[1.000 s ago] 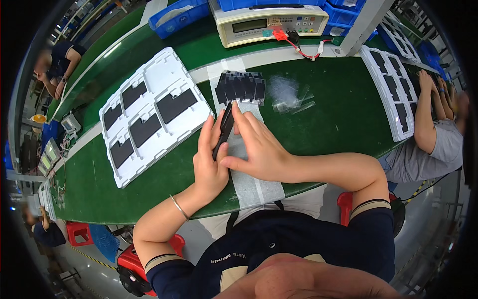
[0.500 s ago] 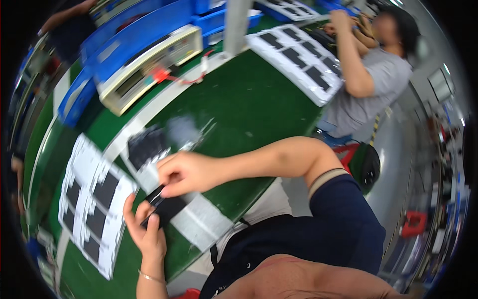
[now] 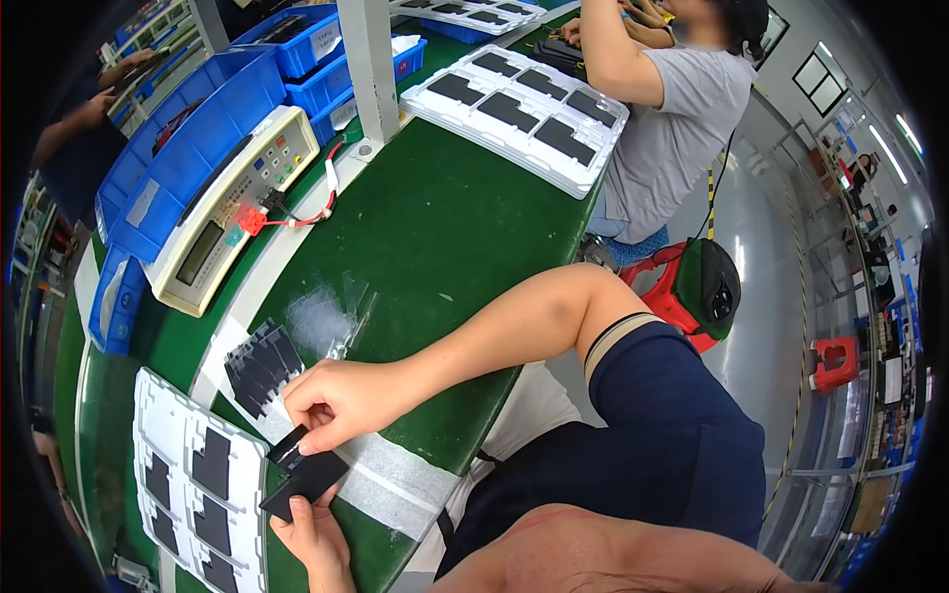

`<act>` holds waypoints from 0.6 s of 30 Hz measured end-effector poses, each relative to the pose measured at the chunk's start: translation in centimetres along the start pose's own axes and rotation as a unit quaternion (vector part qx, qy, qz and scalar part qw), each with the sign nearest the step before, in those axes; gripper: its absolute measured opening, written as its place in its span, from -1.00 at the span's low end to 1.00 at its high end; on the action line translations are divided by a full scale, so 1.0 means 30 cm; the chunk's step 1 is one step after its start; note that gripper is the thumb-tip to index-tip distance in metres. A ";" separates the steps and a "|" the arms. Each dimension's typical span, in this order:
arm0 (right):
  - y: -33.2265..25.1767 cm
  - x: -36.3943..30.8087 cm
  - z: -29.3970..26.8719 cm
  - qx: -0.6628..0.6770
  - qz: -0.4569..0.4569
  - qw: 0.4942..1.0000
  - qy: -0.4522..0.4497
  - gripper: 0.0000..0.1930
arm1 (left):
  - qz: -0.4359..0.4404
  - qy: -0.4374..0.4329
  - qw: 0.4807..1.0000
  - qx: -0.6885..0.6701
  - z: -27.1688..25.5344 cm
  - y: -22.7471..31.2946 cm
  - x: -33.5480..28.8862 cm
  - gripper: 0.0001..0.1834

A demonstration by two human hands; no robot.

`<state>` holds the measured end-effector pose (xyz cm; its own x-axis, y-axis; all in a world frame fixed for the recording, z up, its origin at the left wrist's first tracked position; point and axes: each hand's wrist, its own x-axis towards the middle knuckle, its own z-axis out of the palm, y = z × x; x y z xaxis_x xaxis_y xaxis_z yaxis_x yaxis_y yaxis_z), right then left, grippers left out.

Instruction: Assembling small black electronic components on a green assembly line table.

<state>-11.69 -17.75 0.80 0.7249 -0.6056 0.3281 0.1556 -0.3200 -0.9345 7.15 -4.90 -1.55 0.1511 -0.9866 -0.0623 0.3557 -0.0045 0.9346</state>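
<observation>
A flat black rectangular plate sits tilted above the front edge of the green table, one corner pointing down. It is thin and dark, with a small pale strip near its upper end. The left hand holds it from below, and the right hand pinches its upper end between fingertips.

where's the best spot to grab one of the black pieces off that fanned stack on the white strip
Probably the top piece of the fanned stack of black pieces, pinched by its exposed long edges from above. The pieces lie flat and overlap, so only the uppermost is fully free. Right now the right hand and left hand are both on a flat black piece nearer the person.
</observation>
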 end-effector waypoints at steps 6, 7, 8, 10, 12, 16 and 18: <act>0.022 0.005 0.010 -0.015 -0.034 0.999 -0.012 -0.83 | -0.007 -0.008 1.000 0.000 0.028 0.010 0.003 -0.66; 0.020 -0.001 0.013 -0.012 -0.014 1.000 -0.014 -0.83 | -0.012 -0.008 1.000 0.001 0.028 0.009 0.002 -0.66; 0.019 -0.006 0.014 -0.008 0.006 1.000 -0.016 -0.83 | -0.017 -0.008 1.000 0.001 0.028 0.008 0.002 -0.66; 0.017 -0.009 0.014 -0.010 0.001 1.000 -0.004 -0.84 | -0.023 -0.011 1.000 0.005 0.024 0.005 0.003 -0.66; 0.017 -0.010 0.019 -0.004 -0.005 1.000 0.009 -0.86 | -0.025 -0.016 0.999 0.013 0.017 0.006 0.004 -0.65; 0.004 -0.020 0.020 -0.020 -0.029 0.999 0.033 -0.89 | -0.017 -0.039 0.999 0.031 0.041 0.014 0.000 -0.64; 0.000 -0.023 0.022 -0.041 -0.050 0.997 0.042 -0.90 | -0.026 -0.028 0.998 0.049 0.053 0.015 -0.007 -0.63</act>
<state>-11.75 -16.86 0.47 0.6502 -0.6252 0.4318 0.1653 -0.4383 -0.8835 5.79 -4.95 -0.56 0.0814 -0.9922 -0.0944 0.2695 -0.0692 0.9605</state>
